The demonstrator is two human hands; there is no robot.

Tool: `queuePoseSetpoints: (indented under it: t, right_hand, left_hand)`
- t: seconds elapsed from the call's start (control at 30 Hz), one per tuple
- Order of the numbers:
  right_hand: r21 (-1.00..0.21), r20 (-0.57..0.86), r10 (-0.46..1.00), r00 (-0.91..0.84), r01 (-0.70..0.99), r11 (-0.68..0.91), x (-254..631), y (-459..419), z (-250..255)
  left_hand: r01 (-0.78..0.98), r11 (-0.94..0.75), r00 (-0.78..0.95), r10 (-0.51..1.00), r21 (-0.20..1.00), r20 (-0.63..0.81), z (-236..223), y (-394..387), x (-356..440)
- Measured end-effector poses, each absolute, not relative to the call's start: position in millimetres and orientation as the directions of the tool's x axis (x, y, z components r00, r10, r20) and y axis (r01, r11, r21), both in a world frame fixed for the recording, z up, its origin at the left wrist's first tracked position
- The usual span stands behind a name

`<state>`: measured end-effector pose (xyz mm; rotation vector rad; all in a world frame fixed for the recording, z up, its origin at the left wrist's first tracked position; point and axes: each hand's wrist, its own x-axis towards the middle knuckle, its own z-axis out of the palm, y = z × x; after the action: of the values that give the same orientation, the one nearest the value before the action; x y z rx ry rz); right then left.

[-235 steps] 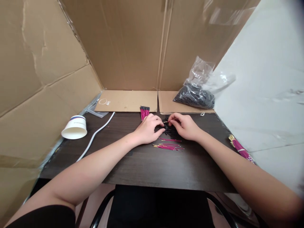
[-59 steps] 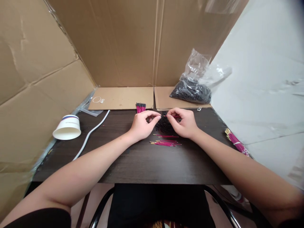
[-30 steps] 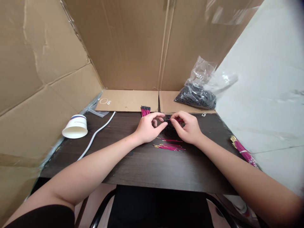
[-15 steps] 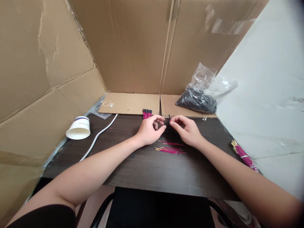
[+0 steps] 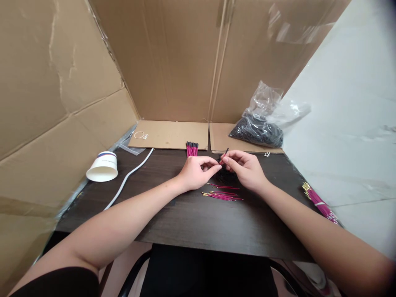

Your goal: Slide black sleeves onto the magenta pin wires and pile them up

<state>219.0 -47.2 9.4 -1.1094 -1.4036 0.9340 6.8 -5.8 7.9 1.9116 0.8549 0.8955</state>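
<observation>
My right hand (image 5: pixel 246 170) pinches a thin red wire with a black sleeve (image 5: pixel 227 151) on its upper end, tilted up to the right. Thumb and forefinger of my left hand (image 5: pixel 198 171) close on the wire's lower end, just beside the right fingertips. Beneath both hands lies a pile of small black sleeves (image 5: pixel 223 176), partly hidden. Nearer to me, several loose red wires (image 5: pixel 222 195) with gold tips lie on the dark table (image 5: pixel 198 225). Behind my left hand stands a bundle of red wires with black ends (image 5: pixel 192 149).
A clear bag of black pieces (image 5: pixel 258 130) sits on cardboard at the back right. A tied bundle of red wires (image 5: pixel 320 203) lies at the right edge. On the left are a tipped paper cup (image 5: pixel 102 167) and a white cable (image 5: pixel 128 177). Cardboard walls (image 5: pixel 167 62) stand behind.
My left fingers have closed and moved right to meet the right fingertips. The black sleeve in my right hand has tilted from upright to leaning right.
</observation>
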Motion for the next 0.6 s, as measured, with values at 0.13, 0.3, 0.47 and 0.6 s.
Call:
queuePoseSetpoints:
  t: [0.13, 0.3, 0.47, 0.6]
  right_hand:
    - [-0.96, 0.259, 0.966, 0.0, 0.112, 0.257, 218.2, -46.7, 8.5]
    - [-0.96, 0.267, 0.964, -0.002, 0.088, 0.266, 219.6, -43.3, 1.6]
    - [-0.915, 0.32, 0.948, 0.0, 0.261, 0.308, 222.0, -43.8, -5.1]
    - [-0.852, 0.378, 0.925, -0.04, 0.375, 0.365, 221.7, -46.4, -4.3]
  left_hand:
    - [0.232, -0.421, 0.51, 0.82, 0.877, 0.259, 7.1, -5.4, 6.5]
    - [0.265, -0.46, 0.479, 0.825, 0.847, 0.299, 8.9, -3.3, 5.7]
    - [0.268, -0.453, 0.459, 0.836, 0.85, 0.301, 9.5, -1.9, 5.2]
    - [0.251, -0.459, 0.455, 0.833, 0.852, 0.315, 7.2, -1.2, 5.8]
